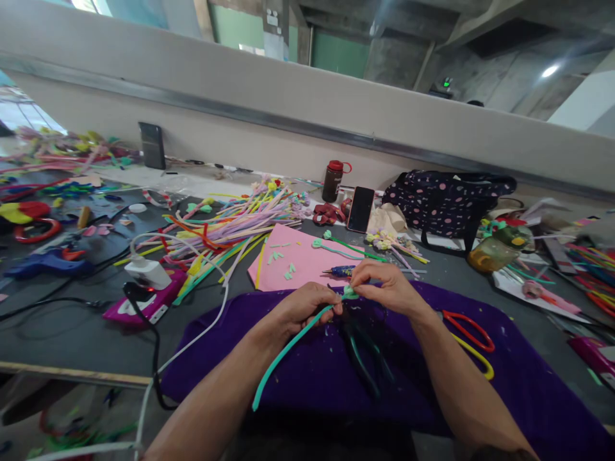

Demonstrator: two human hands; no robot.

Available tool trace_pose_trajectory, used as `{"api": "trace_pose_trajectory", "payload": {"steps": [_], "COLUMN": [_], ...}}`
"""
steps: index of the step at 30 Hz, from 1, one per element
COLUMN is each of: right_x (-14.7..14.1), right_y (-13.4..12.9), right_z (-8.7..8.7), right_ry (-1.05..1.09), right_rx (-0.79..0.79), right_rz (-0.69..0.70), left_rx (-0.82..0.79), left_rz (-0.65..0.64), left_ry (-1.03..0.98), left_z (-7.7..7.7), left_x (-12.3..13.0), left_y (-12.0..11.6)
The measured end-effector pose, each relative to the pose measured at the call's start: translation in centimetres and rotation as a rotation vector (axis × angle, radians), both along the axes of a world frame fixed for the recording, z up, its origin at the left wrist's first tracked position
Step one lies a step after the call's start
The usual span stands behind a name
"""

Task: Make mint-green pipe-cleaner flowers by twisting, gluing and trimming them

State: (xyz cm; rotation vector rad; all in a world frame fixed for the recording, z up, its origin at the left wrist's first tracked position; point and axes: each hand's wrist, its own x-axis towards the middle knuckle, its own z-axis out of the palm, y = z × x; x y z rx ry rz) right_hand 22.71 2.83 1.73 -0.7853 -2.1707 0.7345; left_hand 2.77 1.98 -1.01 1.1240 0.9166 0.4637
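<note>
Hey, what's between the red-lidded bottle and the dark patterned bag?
In the head view, an upright phone stands between the bottle and the bag, with a crumpled tan bundle nearer the bag.

On the desk (96,333), the bag (442,205) stands right of the phone (360,209) — the bottle (333,182) to the phone's left. Scissors (468,336) lie on the cloth (307,378).
</note>
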Motion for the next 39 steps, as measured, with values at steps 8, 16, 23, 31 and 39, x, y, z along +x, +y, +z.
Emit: {"api": "trace_pose_trajectory", "payload": {"steps": [8, 16, 23, 31, 39], "right_x": [0.17, 0.11, 0.3, 0.53, 0.47], "right_y": [0.07, -0.03, 0.07, 0.23, 0.2], "right_z": [0.34, 0.65, 0.7, 0.71, 0.68], "right_ry": [-0.068, -0.077, -0.091, -0.072, -0.079], "right_rx": [0.011, 0.002, -0.019, -0.059, -0.055], "right_rz": [0.044, 0.083, 0.118, 0.135, 0.149], "left_rx": [0.054, 0.052, 0.067, 0.07, 0.064], "left_rz": [-0.042, -0.043, -0.051, -0.061, -0.067], "left_ry": [-0.029, -0.01, -0.02, -0.072, -0.054], "left_z": [-0.65, -0.35, -0.22, -0.54, -0.19], "left_x": [-0.11, -0.07, -0.18, -0.21, -0.2], "left_y": [0.18, 0.04, -0.02, 0.03, -0.04]}}
